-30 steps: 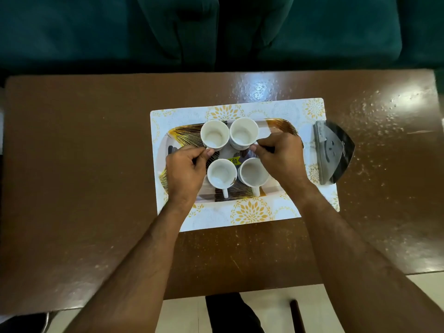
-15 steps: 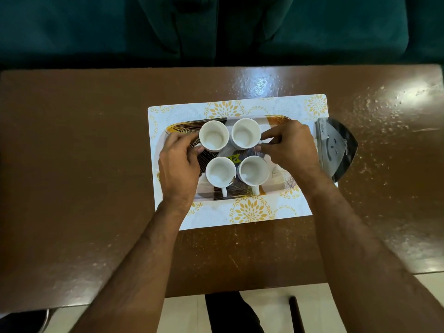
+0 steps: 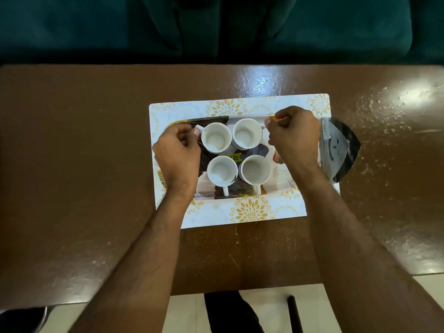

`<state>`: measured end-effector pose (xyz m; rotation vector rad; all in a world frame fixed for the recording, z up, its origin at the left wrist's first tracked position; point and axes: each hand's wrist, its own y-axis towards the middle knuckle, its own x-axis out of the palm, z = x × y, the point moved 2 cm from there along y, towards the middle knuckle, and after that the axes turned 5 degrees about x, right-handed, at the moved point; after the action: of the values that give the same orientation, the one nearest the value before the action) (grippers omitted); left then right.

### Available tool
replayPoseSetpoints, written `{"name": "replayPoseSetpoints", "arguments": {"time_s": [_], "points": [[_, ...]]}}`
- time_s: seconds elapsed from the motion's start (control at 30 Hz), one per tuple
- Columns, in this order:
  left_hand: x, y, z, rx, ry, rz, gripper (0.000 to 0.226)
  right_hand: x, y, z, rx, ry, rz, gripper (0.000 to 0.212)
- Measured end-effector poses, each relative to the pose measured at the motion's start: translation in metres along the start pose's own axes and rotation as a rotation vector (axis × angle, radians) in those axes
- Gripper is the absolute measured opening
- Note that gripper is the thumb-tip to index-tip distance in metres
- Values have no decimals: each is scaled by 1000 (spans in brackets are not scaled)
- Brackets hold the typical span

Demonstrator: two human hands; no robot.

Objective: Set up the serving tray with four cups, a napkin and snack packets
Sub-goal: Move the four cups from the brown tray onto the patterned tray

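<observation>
A patterned serving tray (image 3: 204, 192) rests on a white napkin mat with yellow flowers (image 3: 249, 210). Four white cups stand on it in a square: back left (image 3: 216, 138), back right (image 3: 247, 134), front left (image 3: 222, 169) and front right (image 3: 255, 169). My left hand (image 3: 179, 155) is curled at the tray's left side, its fingertips pinching the back left cup's handle. My right hand (image 3: 295, 138) pinches at the back right cup's handle, close to the tray's far rim. A grey and black snack packet (image 3: 338, 150) lies off the tray, just right of my right hand.
The mat sits mid-way on a glossy brown table (image 3: 72, 152). A dark green sofa (image 3: 216, 25) runs behind the far edge. The front cups' handles point toward me. A yellow sticker (image 3: 234, 157) shows on the tray between the cups.
Both hands have moved from between the cups outward and back, to the outer sides of the two back cups. The back cups' handles now point outward.
</observation>
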<state>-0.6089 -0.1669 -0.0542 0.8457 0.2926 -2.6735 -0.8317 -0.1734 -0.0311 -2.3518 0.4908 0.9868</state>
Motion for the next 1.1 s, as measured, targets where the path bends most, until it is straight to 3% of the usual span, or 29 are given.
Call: {"name": "replayPoseSetpoints", "arguments": {"time_s": [0.1, 0.23, 0.4, 0.67, 1.1], "points": [[2, -11, -4, -115, -103, -34, 13, 4, -9, 5, 129, 104, -35, 28], [5, -17, -5, -121, -143, -76, 12, 12, -14, 5, 147, 98, -86, 13], [6, -7, 1, -32, -108, -108, 11, 11, -17, -4, 17, -32, -1, 19], [14, 3, 6, 145, -1, -242, 21, 16, -14, -13, -152, -208, -25, 27], [11, 4, 8, 140, -39, -262, 18, 20, -20, -12, -200, -202, 50, 28]]}}
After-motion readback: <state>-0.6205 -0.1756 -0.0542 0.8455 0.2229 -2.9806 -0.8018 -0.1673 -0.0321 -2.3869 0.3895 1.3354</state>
